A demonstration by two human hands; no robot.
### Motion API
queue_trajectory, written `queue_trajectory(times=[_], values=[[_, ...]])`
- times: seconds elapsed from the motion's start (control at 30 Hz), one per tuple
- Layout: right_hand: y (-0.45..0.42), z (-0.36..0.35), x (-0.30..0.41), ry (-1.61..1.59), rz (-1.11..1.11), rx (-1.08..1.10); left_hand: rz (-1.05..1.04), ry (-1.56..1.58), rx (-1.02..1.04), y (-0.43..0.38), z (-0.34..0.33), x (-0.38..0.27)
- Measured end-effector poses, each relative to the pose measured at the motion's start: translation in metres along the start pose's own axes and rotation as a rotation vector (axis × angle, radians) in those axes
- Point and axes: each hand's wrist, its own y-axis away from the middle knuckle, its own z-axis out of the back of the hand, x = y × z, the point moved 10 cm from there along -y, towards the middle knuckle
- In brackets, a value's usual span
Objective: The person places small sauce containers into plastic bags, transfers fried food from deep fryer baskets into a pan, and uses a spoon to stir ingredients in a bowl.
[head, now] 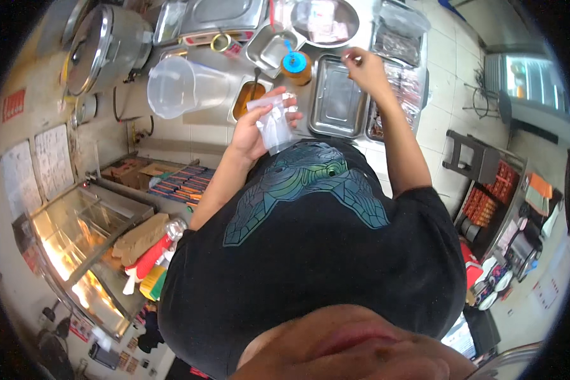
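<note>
In my left hand is a small clear plastic bag, held between the thumb and fingers. My right hand is raised over the upper right part of a rectangular steel tray, its fingertips drawn together; whether they pinch something small cannot be made out. Between the hands stands a jar of orange-brown contents with a blue lid. Beside my left hand, a steel container of orange sauce holds a dark-handled utensil.
A clear plastic tub lies at the left of the steel counter. Behind are an open can, an empty steel pan and a round steel bowl with packets. Packed plastic bags lie at the right.
</note>
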Motion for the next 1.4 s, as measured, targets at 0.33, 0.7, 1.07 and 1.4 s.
queue_trajectory(times=[0.33,0.7,1.07,1.4], values=[[0.123,-0.068,0.094,-0.745,-0.313,0.366,-0.255,-0.076,0.025,-0.023,-0.036,-0.014],[0.142,-0.051,0.087,-1.050,-0.367,0.118,-0.175,0.178,0.252,-0.040,-0.056,-0.002],[0.137,0.014,0.191,-0.001,0.325,-0.148,0.047,-0.396,0.182,-0.025,-0.050,0.018],[0.146,-0.013,0.198,0.183,0.362,-0.109,0.224,-0.567,0.395,-0.026,-0.015,0.040]])
